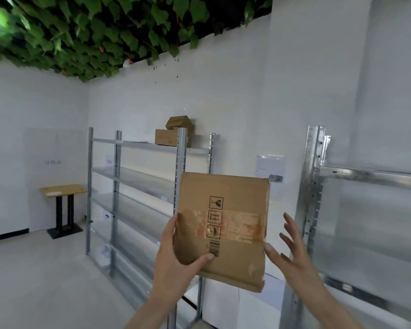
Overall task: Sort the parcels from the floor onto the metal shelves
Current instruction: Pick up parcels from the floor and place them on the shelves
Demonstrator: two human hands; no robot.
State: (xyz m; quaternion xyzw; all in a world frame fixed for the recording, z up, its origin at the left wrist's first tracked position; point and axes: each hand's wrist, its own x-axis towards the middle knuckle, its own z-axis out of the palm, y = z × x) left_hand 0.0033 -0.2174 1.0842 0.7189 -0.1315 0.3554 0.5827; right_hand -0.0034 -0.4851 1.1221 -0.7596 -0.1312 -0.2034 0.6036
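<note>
Head view: your left hand grips the flat cardboard parcel held up between the racks; your right hand is spread, released. Far shelf unit carries two boxes on top.

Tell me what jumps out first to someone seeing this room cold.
The flat cardboard parcel held up front and centre, gripped at its lower left corner by the left hand, with the right hand spread open beside its right edge. Behind it stands a metal shelf rack with two boxes on top, one tilted on the other. Overhead hangs a leafy green ceiling.
</note>
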